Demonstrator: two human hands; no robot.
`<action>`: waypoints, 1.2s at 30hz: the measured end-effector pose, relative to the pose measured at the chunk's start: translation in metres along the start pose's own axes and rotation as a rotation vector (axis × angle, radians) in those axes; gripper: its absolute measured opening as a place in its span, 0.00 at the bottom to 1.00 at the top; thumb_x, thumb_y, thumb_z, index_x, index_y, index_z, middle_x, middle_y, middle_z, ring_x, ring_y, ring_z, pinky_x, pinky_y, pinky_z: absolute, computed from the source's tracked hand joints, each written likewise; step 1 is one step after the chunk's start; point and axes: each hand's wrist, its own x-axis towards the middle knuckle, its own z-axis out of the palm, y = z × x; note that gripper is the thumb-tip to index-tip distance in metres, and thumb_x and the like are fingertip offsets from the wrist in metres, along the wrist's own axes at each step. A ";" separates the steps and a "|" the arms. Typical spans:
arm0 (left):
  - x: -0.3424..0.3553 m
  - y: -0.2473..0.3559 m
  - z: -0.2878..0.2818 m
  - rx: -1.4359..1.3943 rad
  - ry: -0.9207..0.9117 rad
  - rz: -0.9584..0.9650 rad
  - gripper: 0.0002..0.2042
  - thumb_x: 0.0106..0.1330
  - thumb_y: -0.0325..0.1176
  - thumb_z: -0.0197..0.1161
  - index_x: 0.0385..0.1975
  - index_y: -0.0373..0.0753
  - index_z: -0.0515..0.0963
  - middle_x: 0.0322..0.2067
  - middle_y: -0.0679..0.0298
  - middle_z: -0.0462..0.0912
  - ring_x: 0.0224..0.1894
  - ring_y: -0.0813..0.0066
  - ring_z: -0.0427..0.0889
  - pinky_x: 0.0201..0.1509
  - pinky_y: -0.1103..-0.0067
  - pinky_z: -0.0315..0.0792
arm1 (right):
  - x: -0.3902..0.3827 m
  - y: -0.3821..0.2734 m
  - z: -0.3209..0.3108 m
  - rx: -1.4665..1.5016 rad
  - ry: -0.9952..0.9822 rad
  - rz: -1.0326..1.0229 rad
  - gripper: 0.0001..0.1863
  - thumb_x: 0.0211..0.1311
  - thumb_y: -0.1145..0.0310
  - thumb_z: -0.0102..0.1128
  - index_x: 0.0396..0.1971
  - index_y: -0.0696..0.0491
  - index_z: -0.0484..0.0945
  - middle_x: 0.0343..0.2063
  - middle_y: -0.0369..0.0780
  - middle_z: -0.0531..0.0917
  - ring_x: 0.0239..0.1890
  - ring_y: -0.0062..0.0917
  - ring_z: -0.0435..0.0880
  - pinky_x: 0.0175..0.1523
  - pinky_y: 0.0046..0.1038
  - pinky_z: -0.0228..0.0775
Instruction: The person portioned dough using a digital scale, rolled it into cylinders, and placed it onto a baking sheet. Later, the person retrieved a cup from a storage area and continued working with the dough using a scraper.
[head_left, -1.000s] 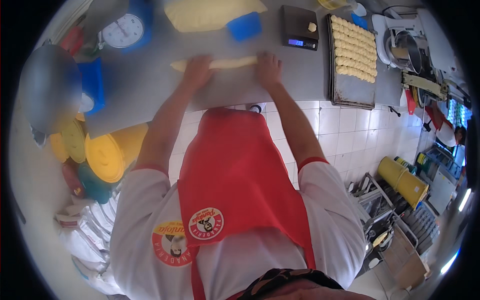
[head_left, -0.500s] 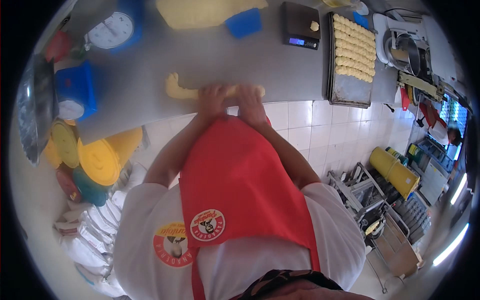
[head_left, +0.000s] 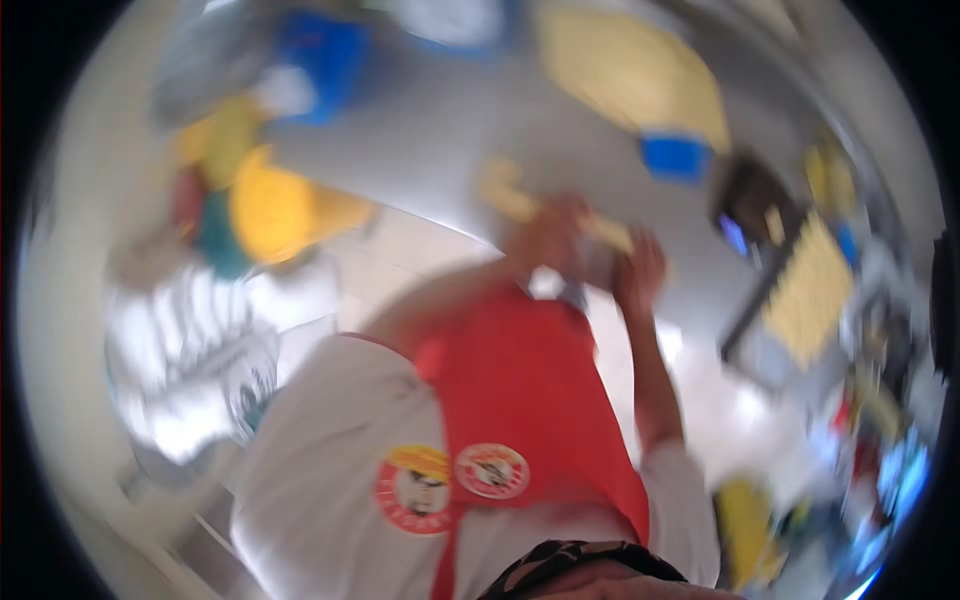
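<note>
Head view reached me badly smeared, yet I could make out a pale rope of dough (head_left: 607,232) lying on the grey worktop (head_left: 430,150), near its front edge, just ahead of the red apron (head_left: 530,400). The left hand (head_left: 550,235) covered the rope's middle stretch; the right hand (head_left: 642,268) lay over it closer to the other end, with a short bare length of dough between them. Both seemed to touch it, but I could not tell from my end whether the fingers were curled around it or spread flat on top.

I took the step to be rolling and evening out the rope. Done well, I judged, it called for flat palms, light and equal pressure, and both hands travelling together, square to the dough's length, so that neither end twisted or thinned. The thicker-looking left end seemed to want the attention, lying beyond the left hand.

As for direction, the long axis slanted from upper left to lower right, roughly parallel to the worktop's front edge. The left end bent upward in a hook, away from the apron; the right end was too blurred beyond the fingers for me to place.
</note>
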 end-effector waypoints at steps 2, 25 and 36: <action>-0.029 0.028 -0.017 0.030 -0.206 -0.174 0.20 0.60 0.42 0.67 0.50 0.42 0.79 0.52 0.52 0.79 0.56 0.51 0.77 0.62 0.63 0.71 | -0.073 0.005 0.050 -0.089 0.110 0.035 0.24 0.71 0.56 0.54 0.59 0.55 0.73 0.59 0.48 0.78 0.61 0.46 0.76 0.66 0.45 0.66; -0.025 -0.041 -0.099 0.542 -0.342 0.218 0.13 0.55 0.37 0.67 0.40 0.45 0.80 0.37 0.61 0.79 0.45 0.60 0.79 0.52 0.62 0.71 | -0.024 0.031 -0.022 -0.094 -0.356 0.085 0.19 0.67 0.56 0.61 0.48 0.55 0.79 0.44 0.47 0.82 0.51 0.44 0.79 0.51 0.52 0.68; 0.055 0.064 0.003 0.618 -0.402 0.241 0.30 0.64 0.54 0.64 0.64 0.47 0.70 0.66 0.56 0.66 0.71 0.52 0.60 0.68 0.43 0.52 | -0.102 0.080 -0.176 -0.163 -0.075 0.712 0.24 0.64 0.60 0.63 0.60 0.45 0.73 0.57 0.40 0.76 0.64 0.38 0.70 0.64 0.50 0.63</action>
